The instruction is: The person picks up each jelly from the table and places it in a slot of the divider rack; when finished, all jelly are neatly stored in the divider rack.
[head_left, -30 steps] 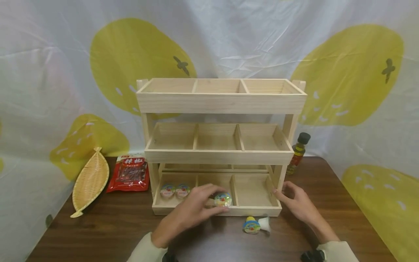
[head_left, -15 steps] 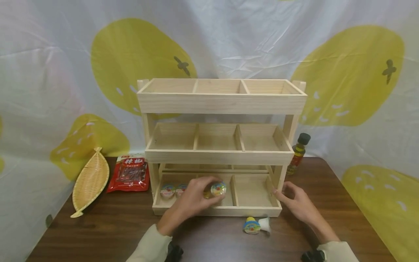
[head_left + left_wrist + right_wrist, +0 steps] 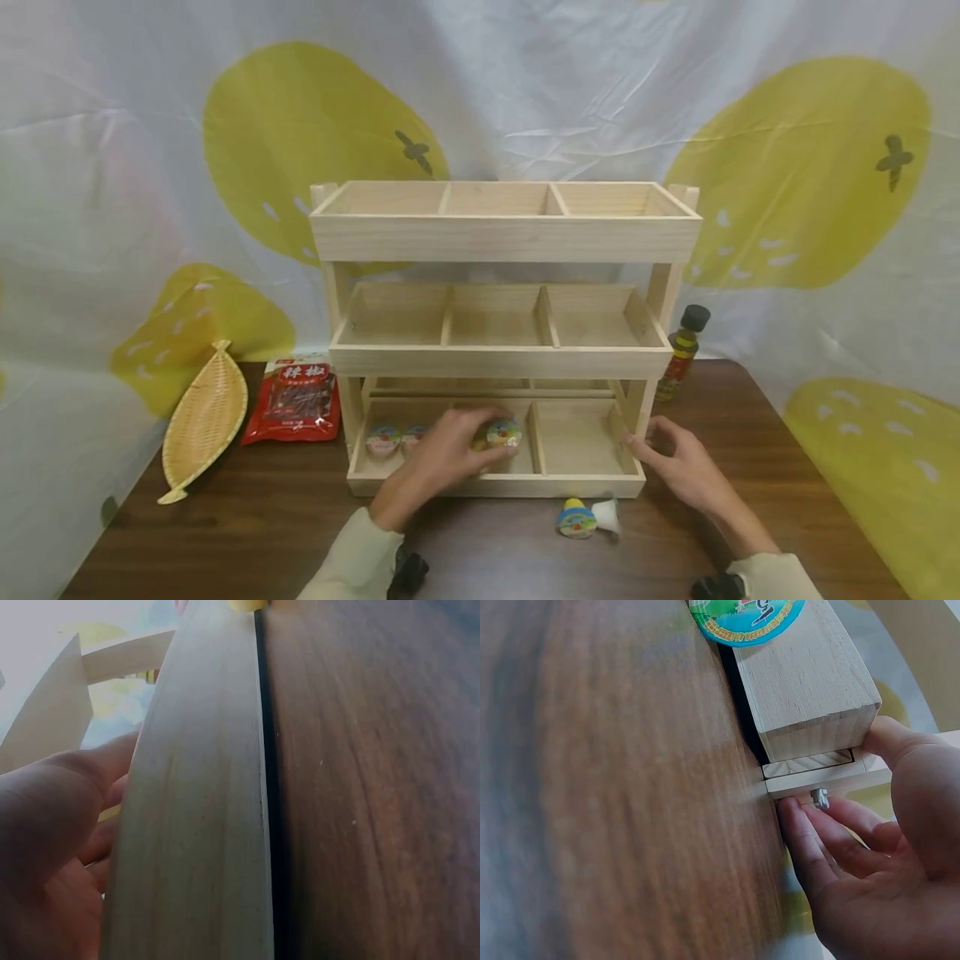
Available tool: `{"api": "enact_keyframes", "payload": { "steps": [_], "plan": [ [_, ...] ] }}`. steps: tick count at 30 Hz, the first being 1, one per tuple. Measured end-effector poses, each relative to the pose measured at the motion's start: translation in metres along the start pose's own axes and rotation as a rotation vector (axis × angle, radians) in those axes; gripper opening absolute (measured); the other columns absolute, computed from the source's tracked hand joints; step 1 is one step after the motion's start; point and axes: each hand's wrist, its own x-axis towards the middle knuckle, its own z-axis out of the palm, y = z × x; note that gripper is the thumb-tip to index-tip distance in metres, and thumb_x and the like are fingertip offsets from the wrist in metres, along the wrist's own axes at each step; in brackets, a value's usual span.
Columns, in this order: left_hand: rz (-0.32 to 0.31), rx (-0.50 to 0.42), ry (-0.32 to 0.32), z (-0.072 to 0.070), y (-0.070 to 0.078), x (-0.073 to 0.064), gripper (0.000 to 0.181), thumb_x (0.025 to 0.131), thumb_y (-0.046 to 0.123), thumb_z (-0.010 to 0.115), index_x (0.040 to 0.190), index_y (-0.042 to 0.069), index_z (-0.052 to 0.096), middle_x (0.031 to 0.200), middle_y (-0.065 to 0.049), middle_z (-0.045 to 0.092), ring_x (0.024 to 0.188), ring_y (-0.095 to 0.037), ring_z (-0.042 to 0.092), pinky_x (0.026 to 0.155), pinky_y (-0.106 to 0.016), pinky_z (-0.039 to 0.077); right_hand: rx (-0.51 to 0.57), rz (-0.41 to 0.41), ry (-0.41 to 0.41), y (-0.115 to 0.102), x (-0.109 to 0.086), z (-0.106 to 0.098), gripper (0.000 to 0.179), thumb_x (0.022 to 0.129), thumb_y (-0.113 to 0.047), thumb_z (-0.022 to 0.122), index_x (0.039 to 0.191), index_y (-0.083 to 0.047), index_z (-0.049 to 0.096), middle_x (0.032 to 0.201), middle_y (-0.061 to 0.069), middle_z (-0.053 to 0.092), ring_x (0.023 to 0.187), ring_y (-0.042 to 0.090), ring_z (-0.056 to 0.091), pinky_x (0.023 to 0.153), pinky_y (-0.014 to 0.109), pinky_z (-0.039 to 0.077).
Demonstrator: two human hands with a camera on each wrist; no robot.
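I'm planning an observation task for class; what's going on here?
A person's left hand pinches a jelly cup at the bottom middle compartment of a wooden rack; the right hand grips the rack's right upright. Two jelly cups sit in the bottom left compartment; two more cups lie on the table in front.

Pale yellow-printed cloth [image 3: 525, 83] hangs behind a brown table [image 3: 247, 533].

The left hand [image 3: 442, 454] has moved the small cup [image 3: 503, 433] from near the front edge of the lowest tray [image 3: 495, 487] to farther back, at the middle compartment. This hand now hides more of the right-hand pink cup [image 3: 412, 436] in the left compartment.
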Motion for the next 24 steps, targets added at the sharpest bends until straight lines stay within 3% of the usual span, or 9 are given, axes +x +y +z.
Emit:
{"api": "enact_keyframes", "payload": {
  "steps": [4,9,16,24],
  "plan": [
    [-0.034,-0.008,-0.034,0.003,-0.002,0.002,0.047,0.097,0.034,0.083,0.134,0.008,0.073,0.127,-0.009,0.08,0.112,-0.024,0.078,0.103,-0.043,0.063,-0.003,0.002,0.001,0.001,0.0,0.001,0.041,0.106,-0.046,0.07,0.124,-0.01,0.07,0.116,0.007,0.076,0.114,0.023,0.065,0.092,0.034,0.052],
    [-0.082,0.003,-0.066,0.005,-0.007,0.002,0.048,0.095,0.039,0.084,0.133,0.01,0.074,0.123,-0.006,0.081,0.111,-0.024,0.078,0.111,-0.053,0.058,0.001,0.0,0.002,0.001,0.001,0.001,0.041,0.106,-0.045,0.07,0.124,-0.008,0.07,0.115,0.007,0.076,0.113,0.022,0.066,0.089,0.031,0.053],
    [-0.122,-0.032,-0.147,0.003,-0.008,0.001,0.052,0.093,0.042,0.085,0.134,0.012,0.072,0.123,-0.003,0.08,0.11,-0.019,0.076,0.102,-0.041,0.062,-0.004,0.0,0.0,0.0,0.0,0.002,0.042,0.106,-0.046,0.069,0.125,-0.009,0.07,0.116,0.008,0.076,0.115,0.024,0.065,0.095,0.039,0.053],
    [-0.093,-0.075,-0.149,0.002,-0.012,0.0,0.044,0.097,0.034,0.083,0.133,0.01,0.073,0.124,-0.004,0.08,0.11,-0.02,0.075,0.102,-0.042,0.062,-0.003,0.01,0.0,0.0,0.0,0.001,0.044,0.105,-0.047,0.069,0.127,-0.009,0.069,0.119,0.008,0.076,0.118,0.025,0.065,0.097,0.042,0.053]
  ]
}}
